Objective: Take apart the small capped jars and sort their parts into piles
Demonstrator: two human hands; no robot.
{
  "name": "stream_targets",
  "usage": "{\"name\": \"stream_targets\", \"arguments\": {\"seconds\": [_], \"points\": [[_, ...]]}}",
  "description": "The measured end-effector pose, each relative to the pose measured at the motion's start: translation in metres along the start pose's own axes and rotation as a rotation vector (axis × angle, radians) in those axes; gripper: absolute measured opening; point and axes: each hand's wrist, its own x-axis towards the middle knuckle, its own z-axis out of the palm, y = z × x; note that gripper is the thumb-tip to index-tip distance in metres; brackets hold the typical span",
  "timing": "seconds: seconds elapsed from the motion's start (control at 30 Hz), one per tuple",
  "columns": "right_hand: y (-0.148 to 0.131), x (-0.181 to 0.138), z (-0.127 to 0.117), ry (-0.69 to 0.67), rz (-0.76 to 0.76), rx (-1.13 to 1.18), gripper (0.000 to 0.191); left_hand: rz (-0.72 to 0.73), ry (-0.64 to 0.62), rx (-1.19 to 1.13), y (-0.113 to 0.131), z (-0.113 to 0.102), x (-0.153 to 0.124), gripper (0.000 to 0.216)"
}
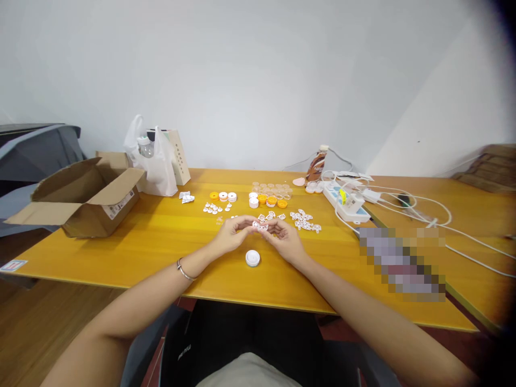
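Between my two hands, just above the table, is a small white openwork plastic piece [260, 226]. My left hand [233, 234] pinches its left side, and my right hand [285, 239] has its fingertips on the right side. Directly below, on the wood, sits a round white lid-like part [252, 258]. Loose white openwork pieces [305, 220] lie just beyond my right hand, some partly hidden by its fingers. Small white knob-like pieces [217, 208] are scattered beyond my left hand. Behind these stand orange and white round parts [223, 196] and rows of clear round cups [272, 190].
An open cardboard box [108, 201] and a white plastic bag [157, 166] stand at left. A brown drink bottle [317, 165] is at the back. To the right lie a power strip [344, 201] with tangled white cables and a pixelated item [401, 263].
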Motion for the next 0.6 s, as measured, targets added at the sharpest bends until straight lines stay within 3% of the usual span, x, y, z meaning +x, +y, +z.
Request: {"name": "stream_targets", "arguments": {"seconds": [0.2,0.37,0.5,0.6], "points": [[-0.002,0.003,0.002,0.018,0.092,0.106,0.029,0.041,0.118,0.125,-0.001,0.003,-0.001,0.021],[0.010,0.011,-0.013,0.137,0.107,0.007,0.031,0.036,0.357,0.002,-0.003,-0.011,0.006,0.026],[0.021,0.019,-0.028,0.195,0.069,-0.248,0.030,0.006,0.295,-0.086,0.000,-0.017,0.008,0.031],[0.024,0.020,-0.033,0.153,0.011,-0.504,0.025,-0.007,0.251,-0.092,0.000,-0.014,0.008,0.030]]}}
